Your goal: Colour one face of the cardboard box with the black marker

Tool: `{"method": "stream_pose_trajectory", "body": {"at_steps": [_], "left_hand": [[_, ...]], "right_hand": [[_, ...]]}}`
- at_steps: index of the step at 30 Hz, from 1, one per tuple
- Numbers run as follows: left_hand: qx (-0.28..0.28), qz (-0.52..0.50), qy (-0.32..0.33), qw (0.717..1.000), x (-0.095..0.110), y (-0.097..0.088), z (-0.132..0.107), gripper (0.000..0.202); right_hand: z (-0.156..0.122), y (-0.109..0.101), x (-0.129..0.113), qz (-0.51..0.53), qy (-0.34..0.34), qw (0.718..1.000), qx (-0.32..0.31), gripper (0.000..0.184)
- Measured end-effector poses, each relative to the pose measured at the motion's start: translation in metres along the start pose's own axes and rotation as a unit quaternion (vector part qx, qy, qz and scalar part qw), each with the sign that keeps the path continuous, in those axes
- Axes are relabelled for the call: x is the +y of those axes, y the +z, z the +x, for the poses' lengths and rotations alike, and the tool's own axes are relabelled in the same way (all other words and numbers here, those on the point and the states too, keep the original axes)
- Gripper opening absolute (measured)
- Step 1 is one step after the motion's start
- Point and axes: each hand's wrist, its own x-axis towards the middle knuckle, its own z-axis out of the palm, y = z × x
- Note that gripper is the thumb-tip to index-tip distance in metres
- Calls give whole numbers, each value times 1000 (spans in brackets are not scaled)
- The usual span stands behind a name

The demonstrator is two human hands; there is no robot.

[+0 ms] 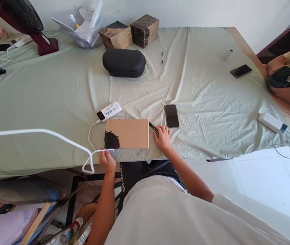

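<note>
A brown cardboard box [132,133] lies flat near the table's front edge, its near left corner scribbled over in black. My left hand [107,160] is at that corner, fingers closed against the box's near edge, and a white cable [91,160] crosses in front of the fingertips. Beside the box's right end, my right hand [163,139] has its fingers closed on a black pen [153,127], which is partly hidden under them. Just beyond that hand lies a dark phone [171,116]. A white power bank [109,111] with a cable plugged in rests behind the box.
A black zip case [123,63], two scribbled cardboard boxes [145,31] and a clear plastic basket [79,32] stand farther back. Another pen [162,58] lies behind. At right are a phone [241,71], a white power bank [272,123] and another person's hands [277,66] holding a dark object.
</note>
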Motion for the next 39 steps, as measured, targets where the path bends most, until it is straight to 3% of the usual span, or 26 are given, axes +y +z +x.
{"method": "stream_pose_trajectory", "body": {"at_steps": [4,9,11,13,14,16,18,21,24,26,32,39], "left_hand": [[25,-53,35,998,20,-6,-33,25],[-88,-110,132,981,62,2,-70,24],[-67,-123,150,979,80,4,-64,23],[-2,-121,147,982,95,3,-47,25],[43,-117,140,982,101,1,-36,31],[67,-111,132,983,108,-2,-13,47],[65,-105,114,986,109,-3,6,55],[34,-138,21,990,102,3,25,59],[3,-180,-67,981,93,10,31,55],[0,-192,-92,977,89,14,28,50],[-15,-218,-106,970,83,23,5,49],[-24,-230,-57,971,69,34,-16,59]], "right_hand": [[5,5,1,-4,25,1000,-4,29],[9,4,4,-8,19,1000,-13,33],[10,6,5,-6,18,1000,-8,36],[10,9,6,-1,16,1000,-2,38],[11,10,7,2,16,1000,1,38],[11,12,9,11,18,1000,10,38],[11,13,11,23,21,999,20,38],[11,14,13,40,27,998,32,38],[11,14,15,52,28,997,39,38],[11,13,16,57,28,997,40,36],[11,10,13,57,27,997,39,33],[9,8,10,61,23,997,38,32]]}}
